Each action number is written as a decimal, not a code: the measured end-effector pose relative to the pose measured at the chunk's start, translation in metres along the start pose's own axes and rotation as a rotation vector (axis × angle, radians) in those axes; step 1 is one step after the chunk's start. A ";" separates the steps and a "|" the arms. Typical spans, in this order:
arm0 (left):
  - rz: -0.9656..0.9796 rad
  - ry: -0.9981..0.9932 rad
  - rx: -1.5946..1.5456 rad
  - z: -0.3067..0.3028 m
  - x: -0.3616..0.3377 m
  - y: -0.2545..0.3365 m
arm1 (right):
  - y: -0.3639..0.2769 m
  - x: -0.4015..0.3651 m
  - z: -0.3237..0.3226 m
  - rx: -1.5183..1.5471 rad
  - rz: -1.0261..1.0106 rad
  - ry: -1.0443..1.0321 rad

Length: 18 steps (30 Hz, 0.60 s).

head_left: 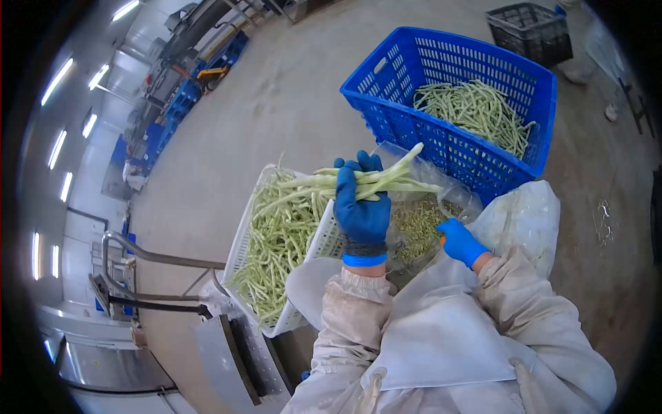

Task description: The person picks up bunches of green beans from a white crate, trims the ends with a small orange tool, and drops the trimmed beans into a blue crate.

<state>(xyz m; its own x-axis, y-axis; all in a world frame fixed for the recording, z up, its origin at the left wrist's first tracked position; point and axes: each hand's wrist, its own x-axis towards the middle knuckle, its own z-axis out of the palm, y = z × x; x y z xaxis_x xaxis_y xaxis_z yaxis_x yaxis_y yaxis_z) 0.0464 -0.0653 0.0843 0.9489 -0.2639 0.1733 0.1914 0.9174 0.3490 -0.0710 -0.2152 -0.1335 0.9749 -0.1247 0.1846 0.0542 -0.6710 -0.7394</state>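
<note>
My left hand, in a dark blue glove, is wrapped round a bunch of long green beans whose ends stick out on both sides. Lower and to the right, my right hand, in a light blue glove, is closed round a small orange thing, mostly hidden by the fingers. Beneath and between the hands lies a clear plastic bag with small green bean scraps in it. Left of my left hand stands a white crate full of green beans.
Beyond the bag stands a large blue crate partly filled with beans. A black crate is at the back right. A metal rail and a cart-like frame stand at the left. A white sack lies right of my right hand.
</note>
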 end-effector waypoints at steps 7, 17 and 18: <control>-0.140 -0.019 -0.151 0.019 0.025 -0.022 | 0.006 0.001 0.010 0.067 0.185 -0.346; -0.582 -0.155 0.457 0.019 0.172 -0.176 | -0.021 0.009 0.009 0.188 0.189 -0.426; -0.864 0.085 0.270 0.033 0.171 -0.179 | -0.019 0.009 0.007 0.177 0.185 -0.434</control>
<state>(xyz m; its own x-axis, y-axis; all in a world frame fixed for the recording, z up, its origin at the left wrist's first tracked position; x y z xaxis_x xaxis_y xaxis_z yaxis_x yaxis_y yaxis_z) 0.1659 -0.2843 0.0820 0.5198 -0.7946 -0.3139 0.7895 0.3064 0.5318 -0.0621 -0.1985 -0.1218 0.9695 0.1109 -0.2185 -0.1290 -0.5271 -0.8399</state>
